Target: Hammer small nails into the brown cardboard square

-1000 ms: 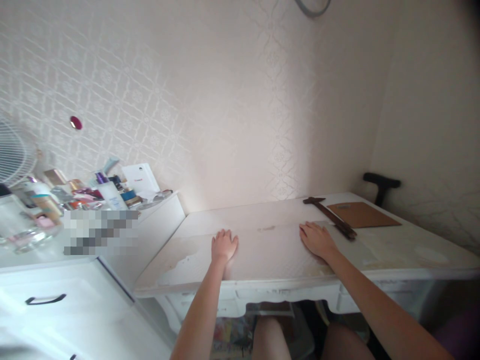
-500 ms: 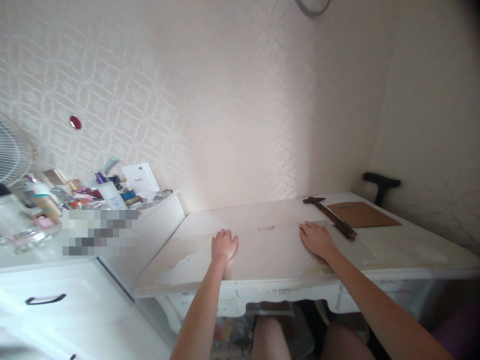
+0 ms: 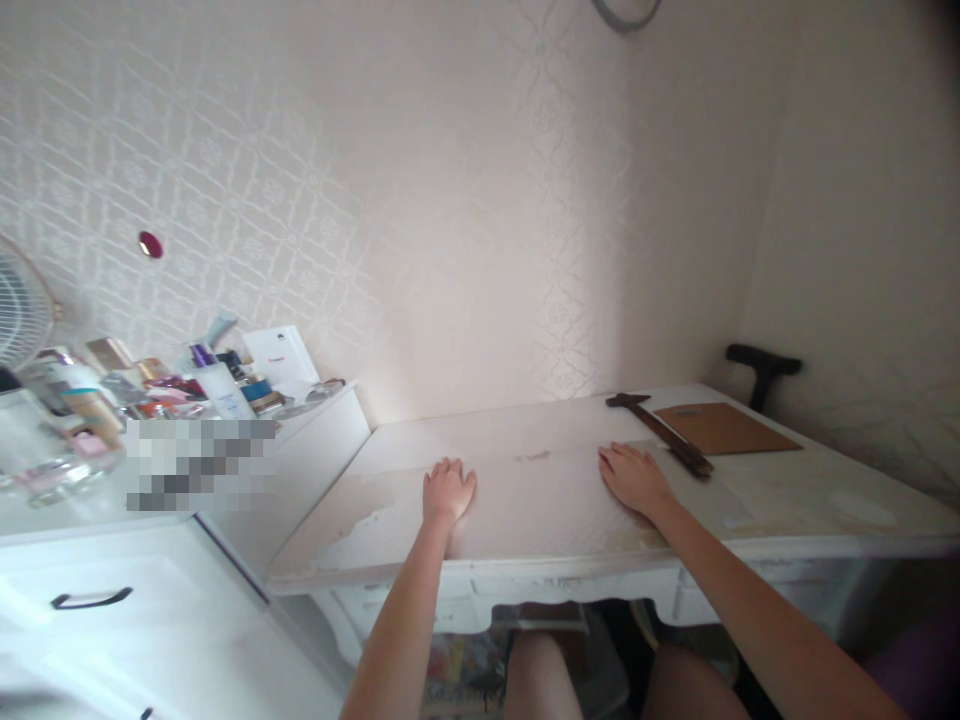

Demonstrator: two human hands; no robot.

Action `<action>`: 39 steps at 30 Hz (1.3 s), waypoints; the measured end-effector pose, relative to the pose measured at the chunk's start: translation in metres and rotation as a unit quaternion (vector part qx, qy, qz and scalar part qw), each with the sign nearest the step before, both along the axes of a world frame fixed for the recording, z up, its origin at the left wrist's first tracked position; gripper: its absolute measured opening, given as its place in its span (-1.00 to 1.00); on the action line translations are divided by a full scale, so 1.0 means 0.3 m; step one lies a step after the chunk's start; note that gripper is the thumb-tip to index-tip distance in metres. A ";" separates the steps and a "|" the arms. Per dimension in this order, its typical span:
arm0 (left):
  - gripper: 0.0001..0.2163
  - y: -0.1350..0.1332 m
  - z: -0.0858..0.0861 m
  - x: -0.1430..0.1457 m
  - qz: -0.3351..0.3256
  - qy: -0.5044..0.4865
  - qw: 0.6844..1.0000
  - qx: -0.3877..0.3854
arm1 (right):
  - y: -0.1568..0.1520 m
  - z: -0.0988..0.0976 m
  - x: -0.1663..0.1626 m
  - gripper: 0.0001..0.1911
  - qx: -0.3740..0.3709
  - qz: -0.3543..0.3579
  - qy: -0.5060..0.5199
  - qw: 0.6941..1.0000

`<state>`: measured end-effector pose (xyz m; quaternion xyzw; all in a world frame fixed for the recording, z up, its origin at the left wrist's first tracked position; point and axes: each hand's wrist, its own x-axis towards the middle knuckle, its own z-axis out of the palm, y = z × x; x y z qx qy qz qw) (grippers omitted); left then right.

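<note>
My left hand (image 3: pixel 448 490) lies flat, palm down, on the worn white table (image 3: pixel 540 520), fingers stretched out and holding nothing. My right hand (image 3: pixel 634 478) rests flat on the same tabletop a little to the right, also open and empty. Just right of my right hand lies a dark wooden T-shaped tool (image 3: pixel 664 432), apart from the fingers. Beyond it sits a brown clipboard (image 3: pixel 724 428).
A white cabinet (image 3: pixel 150 590) with a dark drawer handle stands at the left, its top crowded with several cosmetic bottles (image 3: pixel 210 380) and a fan (image 3: pixel 22 310). A patterned wall runs behind the table. A black handle (image 3: pixel 761 365) sticks up at the far right corner.
</note>
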<state>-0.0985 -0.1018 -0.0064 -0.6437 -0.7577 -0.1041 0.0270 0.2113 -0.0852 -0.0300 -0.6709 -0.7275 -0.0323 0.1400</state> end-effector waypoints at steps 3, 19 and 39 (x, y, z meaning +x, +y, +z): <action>-0.56 -0.001 0.001 0.001 0.001 0.003 1.000 0.000 | 0.000 -0.001 0.000 -0.55 0.000 -0.001 -0.002 1.000; -0.55 0.001 -0.001 -0.001 -0.001 0.013 1.000 -0.003 | -0.003 0.003 -0.002 -0.55 -0.001 -0.002 -0.002 1.000; -0.56 0.001 -0.001 -0.001 -0.004 0.016 1.000 0.003 | -0.001 0.002 -0.002 -0.55 -0.001 0.001 -0.002 1.000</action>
